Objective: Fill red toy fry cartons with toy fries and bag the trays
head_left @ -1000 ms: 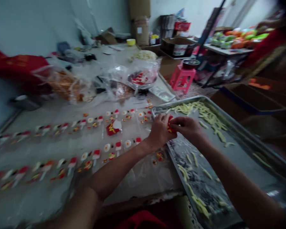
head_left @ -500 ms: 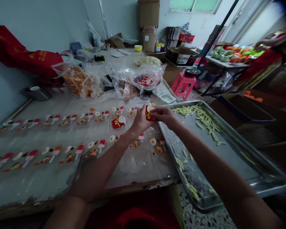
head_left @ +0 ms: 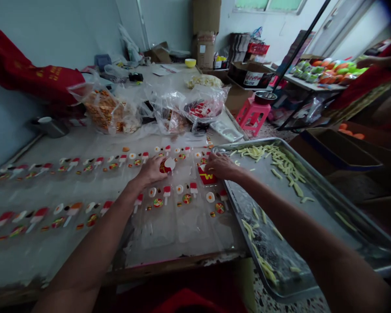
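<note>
Red packets (head_left: 208, 178) are being handled separately, no longer two-handedly, near the tabletop's (head_left: 159, 243) right edge: left hand (head_left: 150, 170) gripping one, right hand's (head_left: 222, 166) hold unclear.

Yellow M on red carton (head_left: 203, 174); black box label (head_left: 253, 79), red cloth (head_left: 35, 74) lettered (unreadably small).

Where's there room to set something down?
The front strip of the table, between small pieces and front edge, though clear plastic covers some; the metal tray between pale strips and right forearm. Crowded: around the red packets and filled bags.
</note>
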`<state>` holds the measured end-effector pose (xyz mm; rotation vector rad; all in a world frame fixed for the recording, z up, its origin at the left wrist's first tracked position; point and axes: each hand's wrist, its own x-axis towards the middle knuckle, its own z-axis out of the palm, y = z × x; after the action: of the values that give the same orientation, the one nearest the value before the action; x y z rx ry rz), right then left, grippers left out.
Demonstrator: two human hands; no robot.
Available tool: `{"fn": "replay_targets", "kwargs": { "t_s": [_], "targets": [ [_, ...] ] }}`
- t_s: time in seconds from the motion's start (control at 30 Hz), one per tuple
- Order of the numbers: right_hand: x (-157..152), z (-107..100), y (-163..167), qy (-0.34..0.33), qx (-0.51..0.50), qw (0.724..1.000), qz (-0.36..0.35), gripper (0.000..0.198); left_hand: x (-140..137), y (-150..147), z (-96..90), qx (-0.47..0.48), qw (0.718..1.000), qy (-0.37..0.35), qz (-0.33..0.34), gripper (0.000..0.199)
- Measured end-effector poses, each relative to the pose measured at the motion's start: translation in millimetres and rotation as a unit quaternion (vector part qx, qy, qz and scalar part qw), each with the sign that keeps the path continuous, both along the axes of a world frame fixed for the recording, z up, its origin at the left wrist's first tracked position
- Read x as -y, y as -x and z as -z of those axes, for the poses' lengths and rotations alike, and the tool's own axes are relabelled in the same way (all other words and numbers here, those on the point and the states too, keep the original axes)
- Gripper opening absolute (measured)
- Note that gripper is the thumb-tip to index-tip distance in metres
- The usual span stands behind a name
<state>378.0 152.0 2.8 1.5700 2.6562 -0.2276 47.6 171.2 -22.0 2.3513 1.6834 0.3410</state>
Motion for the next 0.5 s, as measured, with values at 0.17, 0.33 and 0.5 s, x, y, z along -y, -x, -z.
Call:
{"fn": "replay_targets", "kwargs": {
  "t_s": [0.17, 0.33, 0.5],
  "targets": [
    [19, 2, 3, -0.045, 0.045, 0.994, -0.085, 0.018, -12, -10, 1.8, -0.071, 0.997, -0.011, 0.003, 0.086],
    [19, 10, -13, -0.016, -0.008, 0.997, -0.077, 0.020, -12, -23, -0.3, -0.147, 0.988, -0.016, -0.031, 0.063],
    [15, 14, -12, -0.031, -0.052, 0.997, -0.055, 0.016, -13, -28, -17.6, -0.132, 0.991, -0.012, -0.032, 0.059]
  ]
}}
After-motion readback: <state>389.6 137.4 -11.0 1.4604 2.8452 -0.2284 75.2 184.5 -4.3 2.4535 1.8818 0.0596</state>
